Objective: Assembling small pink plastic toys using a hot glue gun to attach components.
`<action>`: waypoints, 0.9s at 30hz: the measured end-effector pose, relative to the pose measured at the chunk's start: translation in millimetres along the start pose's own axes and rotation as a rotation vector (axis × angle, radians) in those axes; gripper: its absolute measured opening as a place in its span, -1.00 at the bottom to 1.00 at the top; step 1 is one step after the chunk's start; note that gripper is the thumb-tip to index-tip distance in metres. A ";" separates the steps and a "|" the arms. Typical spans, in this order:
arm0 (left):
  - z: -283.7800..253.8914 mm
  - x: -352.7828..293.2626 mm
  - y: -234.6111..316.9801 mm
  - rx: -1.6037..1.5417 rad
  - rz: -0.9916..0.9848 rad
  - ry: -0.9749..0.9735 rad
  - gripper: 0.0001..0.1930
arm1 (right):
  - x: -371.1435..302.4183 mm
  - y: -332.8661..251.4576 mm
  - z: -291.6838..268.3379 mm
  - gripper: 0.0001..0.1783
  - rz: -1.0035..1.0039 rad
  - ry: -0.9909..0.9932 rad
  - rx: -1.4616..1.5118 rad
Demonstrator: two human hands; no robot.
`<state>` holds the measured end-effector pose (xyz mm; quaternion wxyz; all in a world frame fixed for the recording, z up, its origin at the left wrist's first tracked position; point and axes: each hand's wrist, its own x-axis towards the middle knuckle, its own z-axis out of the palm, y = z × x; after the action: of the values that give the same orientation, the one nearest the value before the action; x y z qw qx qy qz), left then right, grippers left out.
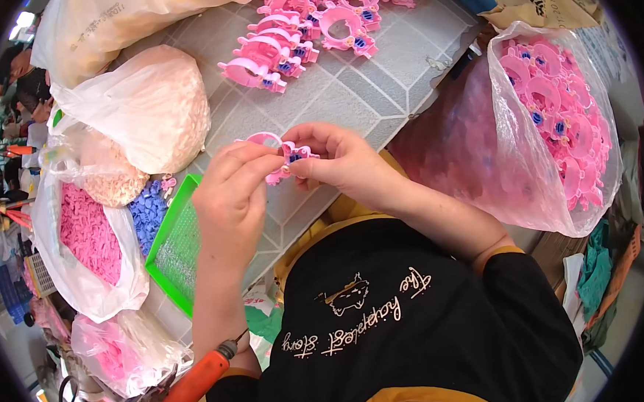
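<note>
Several bags (158, 111), green tray (175, 247) near left hand (227, 185)

The pink ringed piece (290, 152) looks like smooth, hard plastic with a slight gloss, as do the similar pieces (244, 72) on the tabletop (363, 88), whose grey surface is smooth with a dull sheen. Thin, shiny, wrinkled plastic forms the clear bag (474, 162). The green tray (166, 285) is plastic, its base finely textured; the black shirt (448, 341), soft matt cloth.
</note>
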<state>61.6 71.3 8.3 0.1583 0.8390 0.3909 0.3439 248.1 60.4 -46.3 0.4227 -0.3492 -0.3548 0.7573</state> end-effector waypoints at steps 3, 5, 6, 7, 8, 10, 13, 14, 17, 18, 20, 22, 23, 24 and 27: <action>1.9 -2.1 2.2 -0.106 -0.164 0.038 -0.78 | 2.2 1.2 6.0 -0.63 0.017 -0.027 -0.009; 1.5 -3.1 5.5 -0.084 -0.186 0.052 -0.78 | 3.0 0.1 8.6 -0.61 0.050 -0.033 -0.012; 0.7 -3.9 6.7 -0.066 -0.203 0.060 -0.79 | 3.5 -0.7 9.4 -0.60 0.078 -0.053 0.003; -0.2 -5.1 6.6 -0.061 -0.206 0.067 -0.79 | 4.4 -1.8 11.0 -0.58 0.104 -0.073 0.018; -0.8 -6.9 5.9 -0.073 -0.218 0.076 -0.79 | 4.8 -3.4 13.3 -0.58 0.105 -0.082 0.015; -5.5 -9.6 5.5 -0.078 -0.234 0.095 -0.80 | 5.6 -6.6 18.3 -0.58 0.166 -0.074 0.076; -13.9 -13.8 6.2 0.003 -0.130 0.046 -0.81 | 9.4 -3.1 20.8 -0.57 0.160 -0.107 0.031; -14.2 -15.3 7.1 0.044 -0.148 0.064 -0.79 | 10.0 -2.7 22.5 -0.57 0.163 -0.115 0.026; -19.0 -18.6 11.1 0.110 -0.176 0.079 -0.75 | 10.6 -1.6 26.5 -0.56 0.182 -0.123 -0.007; -20.8 -19.8 12.7 0.130 -0.180 0.070 -0.72 | 11.1 -0.7 27.0 -0.56 0.189 -0.142 -0.007; -23.3 -21.4 14.5 0.144 -0.193 0.064 -0.71 | 13.1 -4.0 27.6 -0.56 0.201 -0.167 -0.016; -24.9 -22.7 14.8 0.158 -0.209 0.055 -0.71 | 14.5 -8.6 29.2 -0.56 0.227 -0.217 0.063; -25.1 -23.5 14.1 0.116 -0.241 0.068 -0.71 | 16.6 -10.3 29.2 -0.56 0.234 -0.225 0.059; -25.6 -23.9 13.4 0.073 -0.272 0.080 -0.70 | 19.8 -12.3 28.6 -0.56 0.260 -0.252 0.056; -31.3 -19.9 11.8 0.072 -0.250 0.022 -0.69 | 27.2 -16.8 23.1 -0.57 0.322 -0.305 0.076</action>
<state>37.0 48.4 27.9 0.1652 0.7850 0.5062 0.3166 224.7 85.5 -26.8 0.2509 -0.2667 -0.3254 0.8718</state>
